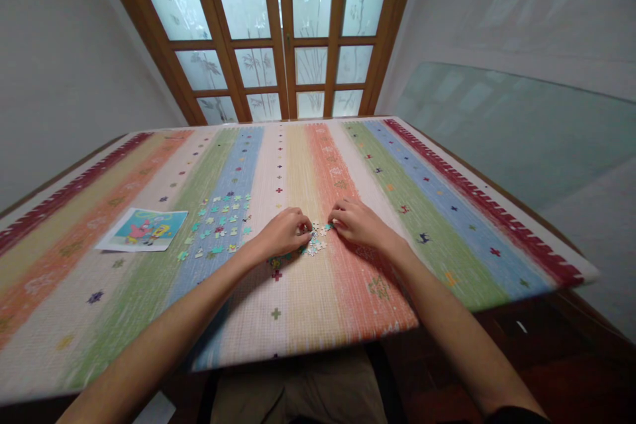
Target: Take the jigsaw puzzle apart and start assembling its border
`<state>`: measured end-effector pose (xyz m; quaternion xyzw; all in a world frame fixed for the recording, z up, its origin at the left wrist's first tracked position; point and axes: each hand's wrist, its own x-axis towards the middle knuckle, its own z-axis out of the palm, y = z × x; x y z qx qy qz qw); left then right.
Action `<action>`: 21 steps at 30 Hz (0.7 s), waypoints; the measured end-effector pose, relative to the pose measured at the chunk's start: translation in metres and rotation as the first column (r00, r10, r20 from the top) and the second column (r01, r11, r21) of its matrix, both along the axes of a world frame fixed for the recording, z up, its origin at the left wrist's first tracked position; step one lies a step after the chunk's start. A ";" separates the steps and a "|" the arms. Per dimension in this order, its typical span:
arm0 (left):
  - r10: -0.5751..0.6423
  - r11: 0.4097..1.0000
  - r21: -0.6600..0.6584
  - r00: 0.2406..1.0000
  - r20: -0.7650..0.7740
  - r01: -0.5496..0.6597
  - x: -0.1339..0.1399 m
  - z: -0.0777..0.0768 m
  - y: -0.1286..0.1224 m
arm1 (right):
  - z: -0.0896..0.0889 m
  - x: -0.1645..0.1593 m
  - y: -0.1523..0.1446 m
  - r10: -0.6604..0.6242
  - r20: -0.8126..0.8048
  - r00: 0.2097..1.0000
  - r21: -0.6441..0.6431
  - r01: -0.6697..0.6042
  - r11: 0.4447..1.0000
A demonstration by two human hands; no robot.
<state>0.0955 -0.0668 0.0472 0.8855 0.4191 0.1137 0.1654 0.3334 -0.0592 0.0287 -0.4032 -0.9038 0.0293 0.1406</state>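
Note:
A small heap of jigsaw puzzle pieces lies on the striped tablecloth between my hands. My left hand is at the heap's left side, its fingers curled and closed over the pieces; what they pinch is too small to make out. At the heap's right edge my right hand has its fingertips pressed together on a teal puzzle piece. Several loose puzzle pieces are spread in rough rows to the left, spaced apart from one another.
Left of the spread pieces lies a printed cartoon picture on white paper. The striped tablecloth covers the table, whose near edge is close to my lap. Wooden glazed doors stand beyond the far edge, and a pale glass panel leans at the right.

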 end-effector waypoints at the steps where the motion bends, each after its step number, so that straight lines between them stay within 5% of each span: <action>1: -0.006 1.000 -0.002 1.000 -0.004 0.006 0.000 0.001 0.000 | 0.001 0.000 0.000 0.000 0.004 1.000 -0.002 0.000 1.000; 9: -0.027 1.000 -0.009 0.999 -0.019 0.026 0.004 0.000 -0.002 | 0.003 0.000 -0.001 -0.005 0.030 1.000 -0.003 0.005 1.000; 21: 0.144 0.989 0.032 0.989 -0.020 -0.144 0.015 -0.007 -0.009 | 0.001 0.000 0.000 -0.002 0.024 1.000 -0.022 0.002 1.000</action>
